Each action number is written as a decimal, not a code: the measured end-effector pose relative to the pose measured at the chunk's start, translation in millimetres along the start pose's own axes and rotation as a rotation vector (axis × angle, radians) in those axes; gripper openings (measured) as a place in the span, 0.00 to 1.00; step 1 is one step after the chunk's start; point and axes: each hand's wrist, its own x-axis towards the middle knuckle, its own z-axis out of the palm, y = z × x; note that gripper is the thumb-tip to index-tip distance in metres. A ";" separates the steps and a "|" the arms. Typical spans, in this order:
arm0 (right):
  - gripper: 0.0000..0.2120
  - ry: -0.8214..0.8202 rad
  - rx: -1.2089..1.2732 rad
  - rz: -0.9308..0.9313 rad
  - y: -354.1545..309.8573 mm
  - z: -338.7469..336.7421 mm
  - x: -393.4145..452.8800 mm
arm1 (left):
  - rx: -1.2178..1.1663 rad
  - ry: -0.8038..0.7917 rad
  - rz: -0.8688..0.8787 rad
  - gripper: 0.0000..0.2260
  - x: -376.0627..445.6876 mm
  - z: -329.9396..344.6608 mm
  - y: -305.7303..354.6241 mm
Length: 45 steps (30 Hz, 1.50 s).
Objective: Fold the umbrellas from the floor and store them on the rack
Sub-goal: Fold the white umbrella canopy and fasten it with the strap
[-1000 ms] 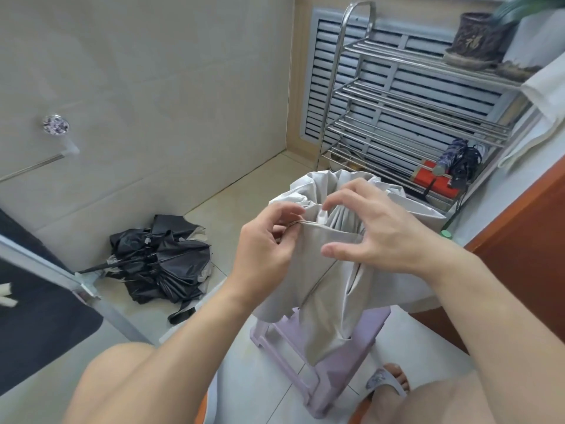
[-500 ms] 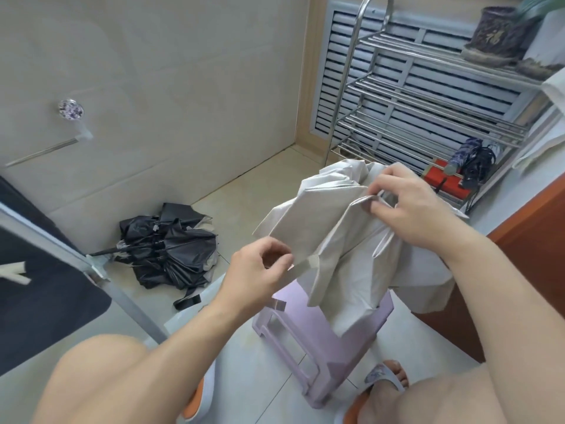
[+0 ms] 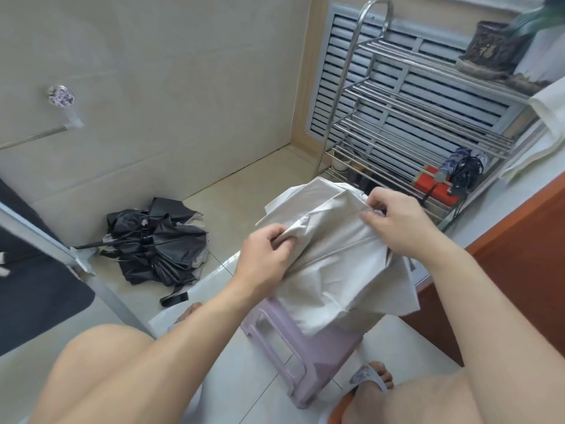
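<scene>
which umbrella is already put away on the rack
The small folded dark blue patterned umbrella on the steel rack; the grey one is in hand, the black one on the floor.

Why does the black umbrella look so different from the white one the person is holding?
The black umbrella lies crumpled on the floor, untouched; the white umbrella is held up over the purple stool. The left hand and right hand pinch the white one's cloth, while nothing holds the black one. One is dark, the other pale. Neither is on the rack yet.
</scene>
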 end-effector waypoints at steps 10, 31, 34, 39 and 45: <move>0.10 -0.213 0.358 0.492 73.9 81.9 -37.6 | 0.098 -0.204 -0.003 0.09 -0.9 -11.7 -25.6; 0.12 -0.221 0.171 0.556 136.0 74.2 -47.9 | 0.313 -0.350 -0.040 0.03 -14.3 -14.8 -33.6; 0.17 -0.433 0.194 0.672 154.4 87.1 -52.6 | 0.394 -0.478 -0.083 0.05 -20.1 -23.1 -40.4; 0.14 -0.507 0.558 0.691 129.9 107.2 -53.1 | 0.416 -0.610 -0.072 0.07 -26.1 -30.1 -51.7; 0.16 -0.351 0.489 0.651 112.7 109.7 -45.9 | 0.476 -0.656 -0.098 0.07 -24.3 -41.6 -47.6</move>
